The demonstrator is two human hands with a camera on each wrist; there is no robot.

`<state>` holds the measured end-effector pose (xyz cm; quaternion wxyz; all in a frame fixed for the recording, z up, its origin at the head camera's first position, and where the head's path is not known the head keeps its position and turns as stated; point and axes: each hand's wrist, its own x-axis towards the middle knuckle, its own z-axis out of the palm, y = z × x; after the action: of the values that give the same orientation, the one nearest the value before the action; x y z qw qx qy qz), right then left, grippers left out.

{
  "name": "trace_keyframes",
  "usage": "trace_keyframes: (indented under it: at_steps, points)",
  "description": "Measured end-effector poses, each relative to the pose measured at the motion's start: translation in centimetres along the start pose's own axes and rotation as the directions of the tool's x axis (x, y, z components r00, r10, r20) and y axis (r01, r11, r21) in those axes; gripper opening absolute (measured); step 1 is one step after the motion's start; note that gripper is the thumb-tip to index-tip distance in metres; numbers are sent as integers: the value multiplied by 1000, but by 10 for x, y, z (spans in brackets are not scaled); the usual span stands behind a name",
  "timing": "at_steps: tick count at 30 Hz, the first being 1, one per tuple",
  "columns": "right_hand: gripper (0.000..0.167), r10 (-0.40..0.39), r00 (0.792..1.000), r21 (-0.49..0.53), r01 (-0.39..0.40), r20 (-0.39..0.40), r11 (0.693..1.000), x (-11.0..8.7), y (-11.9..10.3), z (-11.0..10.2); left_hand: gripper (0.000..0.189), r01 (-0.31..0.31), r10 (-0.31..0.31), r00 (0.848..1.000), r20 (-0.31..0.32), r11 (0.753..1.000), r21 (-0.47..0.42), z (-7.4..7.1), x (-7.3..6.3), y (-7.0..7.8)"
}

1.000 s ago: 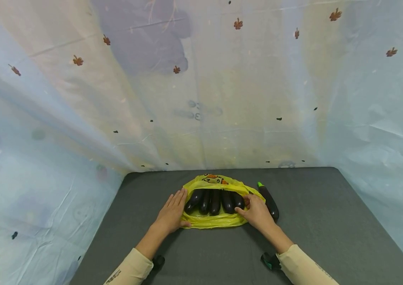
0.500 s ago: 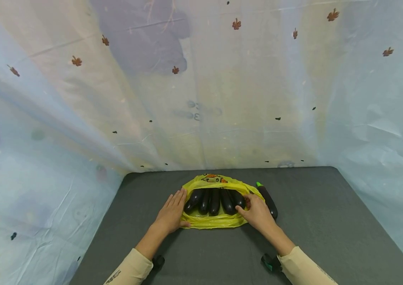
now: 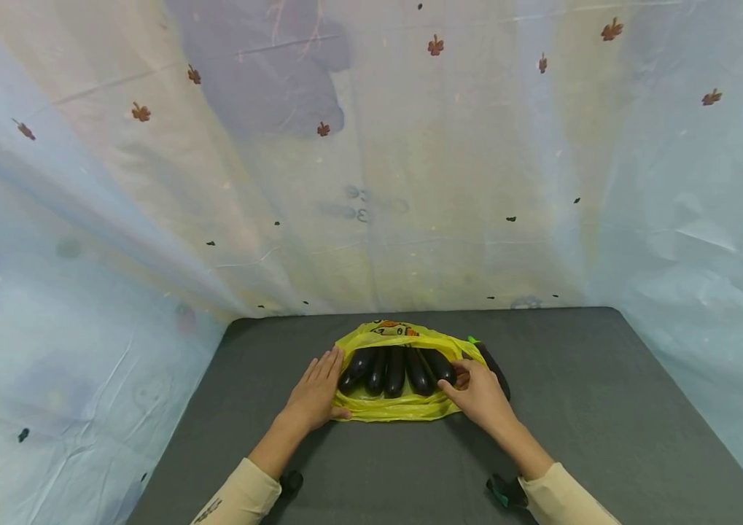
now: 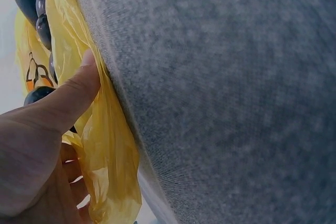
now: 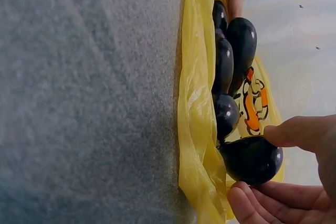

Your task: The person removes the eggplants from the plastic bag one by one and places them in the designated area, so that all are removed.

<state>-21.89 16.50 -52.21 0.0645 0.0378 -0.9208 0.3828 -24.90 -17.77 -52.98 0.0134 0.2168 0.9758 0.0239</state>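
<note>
A yellow plastic bag [image 3: 380, 410] lies mouth toward me, with several dark eggplants [image 3: 395, 372] side by side inside. My left hand [image 3: 315, 394] rests along the bag's left end, fingers straight; in the left wrist view its thumb [image 4: 79, 85] presses the bag's near edge. With thumb and fingers, my right hand [image 3: 481, 401] pinches the rounded end of the rightmost eggplant [image 5: 252, 160], whose far end is hidden in the bag. Outside the bag, another eggplant [image 3: 496, 370] with a green stem lies just beyond my right hand, partly covered by it.
Everything lies on a dark grey table [image 3: 581, 408], near its far edge. A pale printed sheet [image 3: 450, 182] hangs behind the table and along both sides. Black straps [image 3: 505, 492] show under the wrists.
My right hand has shifted slightly right with the rightmost eggplant's end. The eggplant outside is now more covered by the bag and hand. My left hand stays in place.
</note>
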Motion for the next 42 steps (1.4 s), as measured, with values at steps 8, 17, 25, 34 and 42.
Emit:
trace_keyframes:
  at_steps: [8,17,25,34,42]
  points:
    - [52,17,1000,62,-17,4,998,-8,-1,-5,125,14,-14,1000,14,1000,-1,1,0,-2]
    - [48,-2,1000,87,2,1,996,-18,0,-14,125,20,-19,1000,20,1000,-17,0,0,-2]
    - [47,10,1000,106,-10,-1,994,-26,0,-24,124,15,-15,1000,16,1000,-8,0,1,-1]
    - [45,12,1000,125,-12,6,992,-36,3,-38,123,15,-14,1000,15,1000,-13,0,0,0]
    - [45,4,1000,136,-4,-4,991,-47,7,-49,124,20,-20,1000,25,1000,6,2,1,1]
